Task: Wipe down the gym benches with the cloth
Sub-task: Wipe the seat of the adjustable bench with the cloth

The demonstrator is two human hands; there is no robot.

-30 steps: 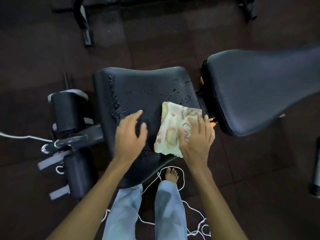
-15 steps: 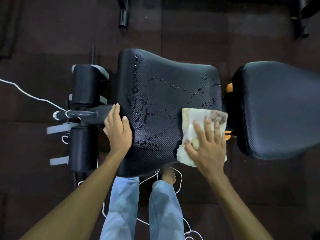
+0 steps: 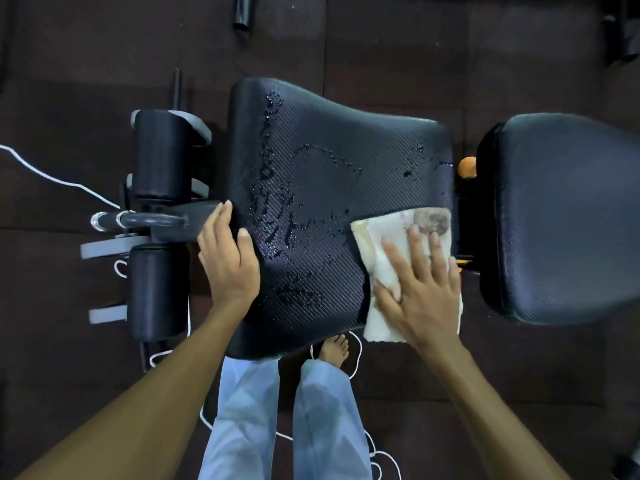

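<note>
A black textured bench seat pad (image 3: 322, 161) lies below me, with droplets and wet streaks across it. A pale patterned cloth (image 3: 388, 237) with a brown stain lies on the pad's right near corner. My right hand (image 3: 420, 282) presses flat on the cloth with fingers spread. My left hand (image 3: 227, 258) rests on the pad's left edge, fingers straight and thumb on the top surface. The black back pad (image 3: 568, 216) lies to the right, across a gap with an orange knob (image 3: 467, 167).
Two black foam rollers (image 3: 161, 154) on a grey metal bar (image 3: 145, 220) stand left of the seat. A white cord (image 3: 52, 176) runs over the dark floor and loops near my bare foot (image 3: 334, 348). Black equipment parts (image 3: 242, 12) lie at the far edge.
My left hand slid from the middle of the seat to its left edge. My right hand pushed the cloth toward the seat's right near corner, and my fingers spread flatter.
</note>
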